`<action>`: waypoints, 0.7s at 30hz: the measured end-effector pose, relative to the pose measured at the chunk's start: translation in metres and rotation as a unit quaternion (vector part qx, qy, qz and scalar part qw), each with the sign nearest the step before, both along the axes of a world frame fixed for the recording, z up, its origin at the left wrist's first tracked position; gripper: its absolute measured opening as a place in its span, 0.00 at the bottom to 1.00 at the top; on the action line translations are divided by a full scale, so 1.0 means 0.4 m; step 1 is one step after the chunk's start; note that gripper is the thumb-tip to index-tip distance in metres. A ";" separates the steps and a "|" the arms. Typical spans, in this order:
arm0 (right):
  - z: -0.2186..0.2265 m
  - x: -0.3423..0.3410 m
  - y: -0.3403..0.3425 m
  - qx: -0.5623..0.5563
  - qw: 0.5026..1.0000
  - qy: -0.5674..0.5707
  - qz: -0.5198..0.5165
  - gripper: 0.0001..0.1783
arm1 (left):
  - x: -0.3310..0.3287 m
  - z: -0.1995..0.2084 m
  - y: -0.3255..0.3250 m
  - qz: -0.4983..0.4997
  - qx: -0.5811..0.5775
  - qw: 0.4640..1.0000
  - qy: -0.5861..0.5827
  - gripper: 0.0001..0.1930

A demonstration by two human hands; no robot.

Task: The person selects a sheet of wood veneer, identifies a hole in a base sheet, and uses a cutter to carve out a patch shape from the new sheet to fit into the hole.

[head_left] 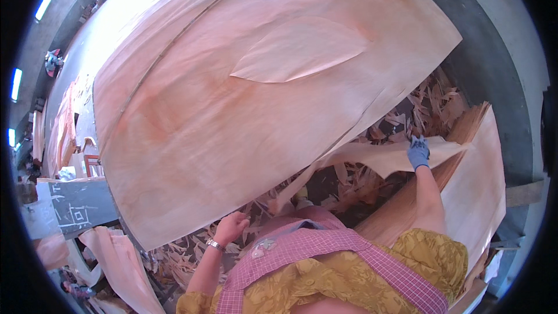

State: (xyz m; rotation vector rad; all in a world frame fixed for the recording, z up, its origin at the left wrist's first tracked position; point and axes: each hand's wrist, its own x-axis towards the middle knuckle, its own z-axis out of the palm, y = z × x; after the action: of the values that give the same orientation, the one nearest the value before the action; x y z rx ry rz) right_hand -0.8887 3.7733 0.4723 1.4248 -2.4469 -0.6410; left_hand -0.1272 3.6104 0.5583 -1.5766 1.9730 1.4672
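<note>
A big pinkish sheet of thin wood veneer (232, 99) spreads across a stack in front of me. My left hand (231, 227), bare with a wristband, grips its near lower edge. My right hand (418, 152), in a blue-grey glove, is shut on a smaller torn piece of veneer (378, 157) that hangs over the gap at the right. A loose leaf-shaped scrap (302, 49) lies on top of the big sheet.
Broken veneer scraps (430, 104) litter the floor between the stacks. Another stack of veneer sheets (482, 180) stands at my right. At the left are a grey board with chalk marks (78, 206) and more hanging sheets (119, 259).
</note>
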 end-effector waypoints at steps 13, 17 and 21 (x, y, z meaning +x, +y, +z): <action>0.057 0.918 -0.474 -0.402 0.733 -0.341 0.429 0.12 | 0.379 0.169 -0.033 0.472 -0.192 0.838 0.195 0.11; 0.173 1.097 -0.535 -0.189 0.714 -0.549 0.391 0.13 | 0.673 0.293 -0.110 0.603 -0.328 0.661 0.302 0.13; 0.195 1.239 -0.653 -0.152 0.681 -0.622 0.354 0.15 | 0.937 0.503 -0.249 0.592 -0.535 0.562 0.218 0.15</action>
State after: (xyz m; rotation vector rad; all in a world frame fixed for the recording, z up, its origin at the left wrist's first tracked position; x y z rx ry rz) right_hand -0.3929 3.5120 0.5505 2.9050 -1.9638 1.2569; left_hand 0.2476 3.5108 0.7597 -4.0092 2.1666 0.6383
